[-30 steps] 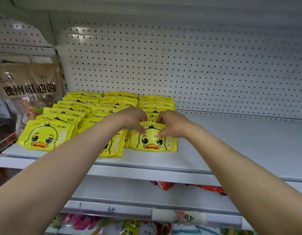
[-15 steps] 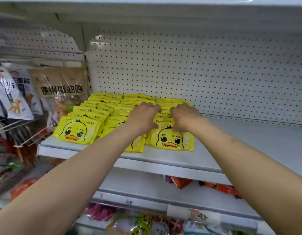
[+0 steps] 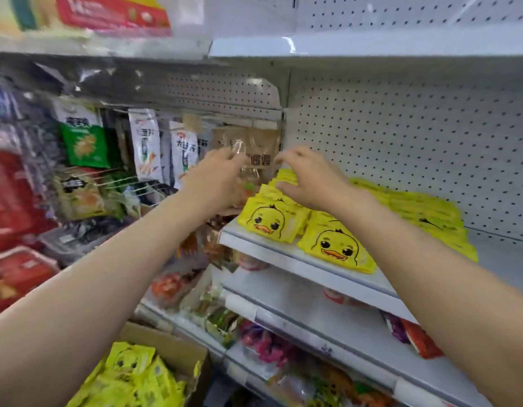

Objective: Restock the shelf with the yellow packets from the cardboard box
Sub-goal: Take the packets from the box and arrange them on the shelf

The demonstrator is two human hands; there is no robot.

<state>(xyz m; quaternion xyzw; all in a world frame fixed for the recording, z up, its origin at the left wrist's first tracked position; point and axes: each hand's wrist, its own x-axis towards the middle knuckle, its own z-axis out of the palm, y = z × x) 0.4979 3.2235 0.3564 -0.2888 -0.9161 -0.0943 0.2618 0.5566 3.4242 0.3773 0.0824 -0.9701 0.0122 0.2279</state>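
Our left hand (image 3: 216, 183) and right hand (image 3: 310, 179) lifted off the yellow duck-face plastic packets (image 3: 336, 245), now above the white metal shelf (image 3: 283, 254), fingers loosely spread, holding nothing, open brown cardboard box (image 3: 178, 351) now visible below

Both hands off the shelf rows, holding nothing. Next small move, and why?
Probably lower a hand to the cardboard box and pick up more yellow packets. Both the left hand and right hand hang empty above the stocked rows, packets remain in the box, and bare shelf shows right of the rows.
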